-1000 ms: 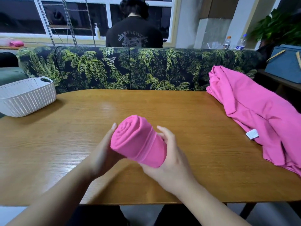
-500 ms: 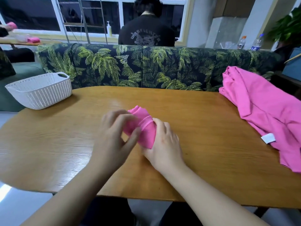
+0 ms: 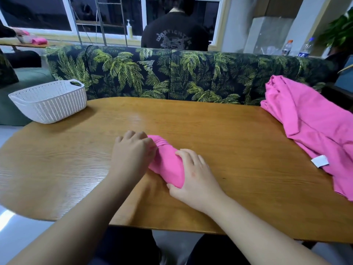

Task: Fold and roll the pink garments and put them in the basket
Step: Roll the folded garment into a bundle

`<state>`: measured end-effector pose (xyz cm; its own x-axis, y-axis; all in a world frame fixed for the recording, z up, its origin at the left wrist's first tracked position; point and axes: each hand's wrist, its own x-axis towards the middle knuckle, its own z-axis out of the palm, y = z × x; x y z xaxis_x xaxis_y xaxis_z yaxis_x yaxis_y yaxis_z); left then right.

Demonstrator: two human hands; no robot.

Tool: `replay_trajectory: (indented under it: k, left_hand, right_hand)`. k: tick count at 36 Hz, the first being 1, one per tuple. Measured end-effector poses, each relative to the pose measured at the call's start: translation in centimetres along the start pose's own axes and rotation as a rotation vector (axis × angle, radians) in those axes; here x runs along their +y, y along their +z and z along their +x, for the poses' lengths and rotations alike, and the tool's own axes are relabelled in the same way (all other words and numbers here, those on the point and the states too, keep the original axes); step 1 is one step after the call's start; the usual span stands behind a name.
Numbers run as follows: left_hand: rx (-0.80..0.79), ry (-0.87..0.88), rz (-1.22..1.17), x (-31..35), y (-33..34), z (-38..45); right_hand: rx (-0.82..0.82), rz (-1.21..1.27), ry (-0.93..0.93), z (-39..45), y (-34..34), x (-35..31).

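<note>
A wooden table (image 3: 238, 142) with a rounded edge fills the foreground, and behind it runs a dark sofa (image 3: 172, 73) printed with green palm leaves. Beyond the sofa back a person in a black printed top (image 3: 174, 34) sits facing away toward dark windows (image 3: 38, 14), where a pump bottle (image 3: 129, 29) stands on the sill beside a metal ladder frame (image 3: 101, 20). To the right, two plastic bottles (image 3: 296, 47) stand near a leafy plant (image 3: 338, 33).
</note>
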<state>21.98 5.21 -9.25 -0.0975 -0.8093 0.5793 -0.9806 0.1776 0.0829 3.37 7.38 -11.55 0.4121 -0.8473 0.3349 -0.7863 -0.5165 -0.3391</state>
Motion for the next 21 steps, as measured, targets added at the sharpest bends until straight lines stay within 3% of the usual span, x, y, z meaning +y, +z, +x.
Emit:
replay_trajectory:
  k: [4, 9, 13, 18, 21]
  left_hand:
    - [0.066, 0.137, 0.069, 0.0, -0.3, 0.2]
    - [0.209, 0.401, -0.175, 1.5, 0.3, -0.7]
    - [0.198, 0.169, -0.267, -0.3, 0.3, -2.2]
    - [0.159, -0.051, -0.208, -2.9, -1.0, -4.9]
    - [0.085, -0.172, -0.173, -4.3, -1.6, -6.0]
  right_hand:
    - [0.029, 0.058, -0.003, -0.6, 0.3, 0.7]
    - [-0.004, 0.050, -0.018, 0.3, 0.4, 0.0]
    - [0.021, 0.027, -0.098, 1.5, 1.6, -1.2]
    - [0.084, 0.148, -0.166, 3.3, 4.4, -4.0]
    - [-0.023, 0.338, -0.232, 5.2, 6.3, -6.6]
